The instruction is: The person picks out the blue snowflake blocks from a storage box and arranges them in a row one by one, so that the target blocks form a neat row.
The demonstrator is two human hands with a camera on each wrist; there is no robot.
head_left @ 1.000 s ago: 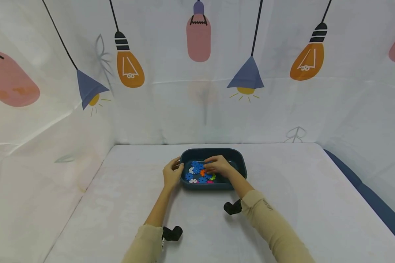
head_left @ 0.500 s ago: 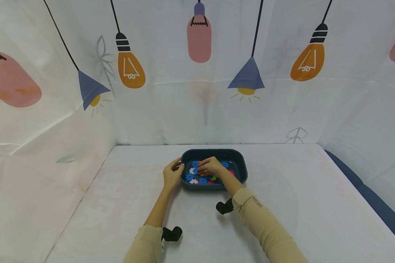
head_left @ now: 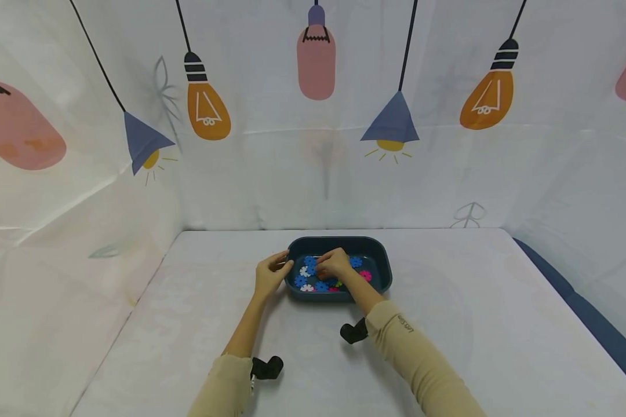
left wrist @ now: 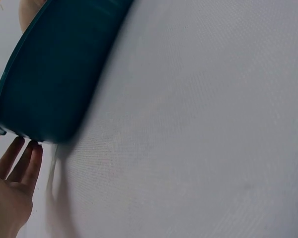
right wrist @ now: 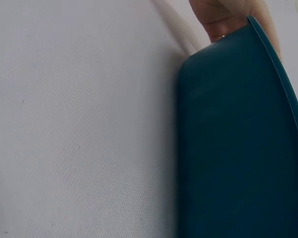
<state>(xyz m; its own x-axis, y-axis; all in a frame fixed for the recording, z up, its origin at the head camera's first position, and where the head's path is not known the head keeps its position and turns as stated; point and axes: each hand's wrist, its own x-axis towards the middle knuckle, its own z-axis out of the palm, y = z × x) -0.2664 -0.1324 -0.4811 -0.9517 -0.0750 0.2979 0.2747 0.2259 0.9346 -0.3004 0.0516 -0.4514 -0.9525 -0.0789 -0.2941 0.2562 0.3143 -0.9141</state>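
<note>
A dark teal tray stands on the table, holding small toothed, snowflake-like discs: blue discs, a white disc, a pink disc and others. My left hand holds the tray's left end, thumb near the rim. In the left wrist view, its fingertips press the outer wall. Inside the tray, my right hand reaches down among the discs with bent fingers. Its fingertips are hidden, so whether a disc is between them does not show. The right wrist view shows mainly the tray's outer wall.
A white table spreads around the tray. White sheeting printed with lamps hangs behind and at both sides. Black wrist mounts sit below both hands. A dark blue strip runs along the right edge.
My right hand has moved left inside the tray, uncovering a blue and a pink disc at the right. Its fingers look more bent. The left hand stays at the tray's end, its wrist slightly left.
</note>
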